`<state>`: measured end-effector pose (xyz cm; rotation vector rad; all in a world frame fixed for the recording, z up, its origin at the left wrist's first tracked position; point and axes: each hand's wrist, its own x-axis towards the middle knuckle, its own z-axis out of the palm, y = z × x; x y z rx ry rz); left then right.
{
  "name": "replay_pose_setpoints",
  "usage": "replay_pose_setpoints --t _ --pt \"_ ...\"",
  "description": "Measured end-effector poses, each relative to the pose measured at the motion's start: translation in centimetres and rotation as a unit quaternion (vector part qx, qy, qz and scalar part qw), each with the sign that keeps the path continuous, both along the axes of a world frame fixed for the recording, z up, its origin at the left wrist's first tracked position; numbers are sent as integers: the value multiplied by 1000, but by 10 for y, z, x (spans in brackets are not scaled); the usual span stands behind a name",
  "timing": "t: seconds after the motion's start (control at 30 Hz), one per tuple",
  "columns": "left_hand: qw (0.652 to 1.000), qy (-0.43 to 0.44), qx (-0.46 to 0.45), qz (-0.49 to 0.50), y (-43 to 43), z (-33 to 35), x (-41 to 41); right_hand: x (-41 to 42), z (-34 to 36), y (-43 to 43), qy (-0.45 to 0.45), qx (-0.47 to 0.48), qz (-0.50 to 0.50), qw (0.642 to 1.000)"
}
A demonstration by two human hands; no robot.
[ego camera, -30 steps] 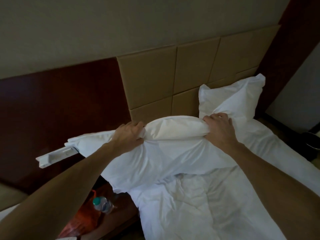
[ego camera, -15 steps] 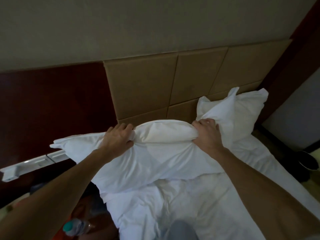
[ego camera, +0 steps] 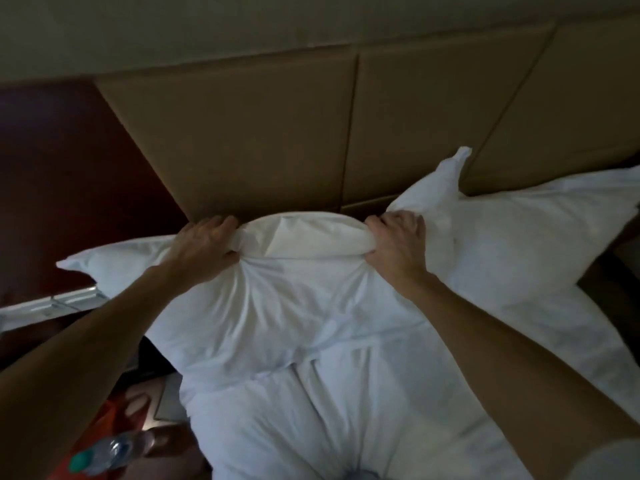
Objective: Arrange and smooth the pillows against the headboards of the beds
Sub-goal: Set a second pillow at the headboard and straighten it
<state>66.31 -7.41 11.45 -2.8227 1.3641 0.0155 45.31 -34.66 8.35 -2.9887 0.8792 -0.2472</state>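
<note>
- Pillow, white and soft in a rumpled cotton case (ego camera: 277, 299): lies crosswise at the head of the bed with wrinkled white sheets (ego camera: 363, 417). Its top edge sits just below the tan padded panel headboard (ego camera: 259, 133); cannot tell if they touch.
- My left hand (ego camera: 204, 245): clenched on a bunch of the case at the top edge, left of centre.
- My right hand (ego camera: 398, 245): grasping the same edge further right; fabric bulges up between the two hands.
- Second white pillow (ego camera: 526, 244): just beside my right hand, leaning on the headboard, one corner poking up.
- Clear plastic bottle with green cap (ego camera: 107, 452): low left, beside the bed, blurred.
</note>
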Motion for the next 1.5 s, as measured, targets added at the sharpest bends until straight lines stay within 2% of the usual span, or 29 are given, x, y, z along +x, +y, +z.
replay_pose_setpoints --t 0.1,0.17,0.3,0.43,0.53,0.77,0.83,0.97,1.03,1.17,1.27,1.37,1.5 --pt "999 -25 -16 -19 0 -3 7 12 -10 -17 37 -66 39 996" --pt "999 -19 -16 -28 10 -11 11 16 -9 -21 114 -93 78 986" --pt "998 18 64 -5 36 -27 25 13 2 -22 219 -119 117 961" --pt "995 14 103 16 56 -28 42 7 9 -22 238 -129 99 958" --pt "995 4 98 22 62 -22 45 11 15 -26 214 -130 111 962" --pt "996 -2 58 71 60 -28 44 32 6 -47 166 -62 111 978" --pt "993 -10 82 85 58 -32 45 37 1 -56 189 -53 107 975" --pt "981 -47 157 105 53 -27 48 45 2 -76 243 -109 86 960" --pt "980 -61 154 108 51 -21 44 48 5 -83 265 -117 76 954" --pt "985 -78 83 130 52 -6 32 46 10 -92 195 -112 50 973" --pt "979 -89 36 181 53 14 39 43 18 -100 80 -92 20 992" --pt "975 -135 -31 173 53 29 47 45 26 -104 -15 -78 -6 997" --pt "966 -119 -87 214 55 24 41 49 26 -104 -17 -8 -52 998"
